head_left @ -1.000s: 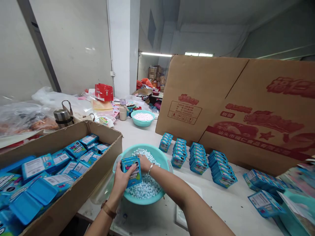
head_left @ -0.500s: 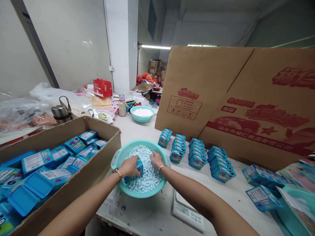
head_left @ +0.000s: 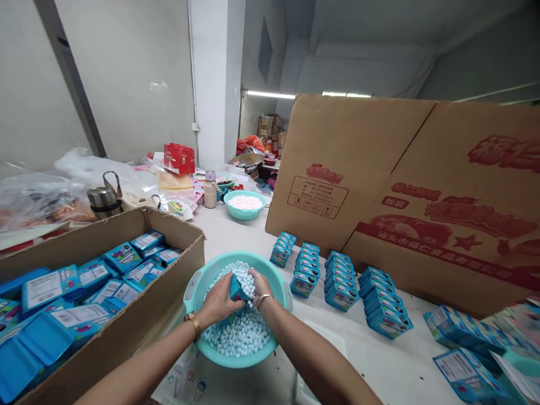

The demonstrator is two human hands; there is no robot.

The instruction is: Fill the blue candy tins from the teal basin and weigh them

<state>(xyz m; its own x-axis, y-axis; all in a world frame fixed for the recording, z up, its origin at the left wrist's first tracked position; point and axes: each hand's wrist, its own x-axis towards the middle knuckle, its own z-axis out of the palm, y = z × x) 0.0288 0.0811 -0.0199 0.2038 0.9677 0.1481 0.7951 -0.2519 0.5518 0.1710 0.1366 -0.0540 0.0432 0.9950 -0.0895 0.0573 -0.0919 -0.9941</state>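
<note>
In the turquoise bowl [head_left: 278,332] lies a heap of small pale blue candy balls [head_left: 242,340]. My left hand [head_left: 219,304] grips a small blue box [head_left: 237,289], tilted above the heap inside the bowl. Opposite it, my right hand [head_left: 260,286] is cupped around a pile of candy balls against the box. Its fingertips are partly hidden by the balls. A watch or bracelet is on my left wrist and a bangle on my right.
A carton [head_left: 192,247] full of blue boxes [head_left: 46,289] stands at left. Rows of blue boxes [head_left: 340,292] line the table before a large cardboard sheet [head_left: 320,135]. A second bowl [head_left: 244,214] sits behind. A white scale [head_left: 304,391] is partly under my right arm.
My right hand has moved from the heap toward the box, bringing candy balls up against it. The box has risen and tilted in my left hand. The view has tipped slightly upward.
</note>
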